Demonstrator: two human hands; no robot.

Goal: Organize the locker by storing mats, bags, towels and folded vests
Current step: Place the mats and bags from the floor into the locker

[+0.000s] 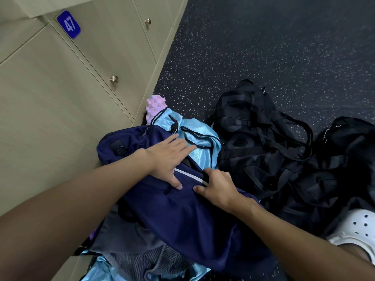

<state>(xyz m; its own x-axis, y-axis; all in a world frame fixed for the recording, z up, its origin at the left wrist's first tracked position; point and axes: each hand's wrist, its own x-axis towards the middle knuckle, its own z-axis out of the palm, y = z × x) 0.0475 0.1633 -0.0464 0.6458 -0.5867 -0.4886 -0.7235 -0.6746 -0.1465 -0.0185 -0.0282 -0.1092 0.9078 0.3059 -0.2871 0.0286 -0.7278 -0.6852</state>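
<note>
A dark speckled rubber floor [263,37] runs along a bank of beige locker doors [60,98], all of those in view closed. At their foot, on top of a heap of gear, lies the navy blue fabric bag [182,220], not yet stored. The left hand [168,157] lies flat on it, fingers spread, with its fingertips reaching onto a light blue satin vest [203,130] that spills out beside the bag. It seems to be pressing the load down. The right hand [219,185] curls its fingers round the bag's edge by a white zip line, probably to draw the opening over the vest. A pink knobbly foam roller [155,107] sits against the lockers just beyond. Two black backpacks [253,138] slump to the right, near a white perforated clog [359,228].
</note>
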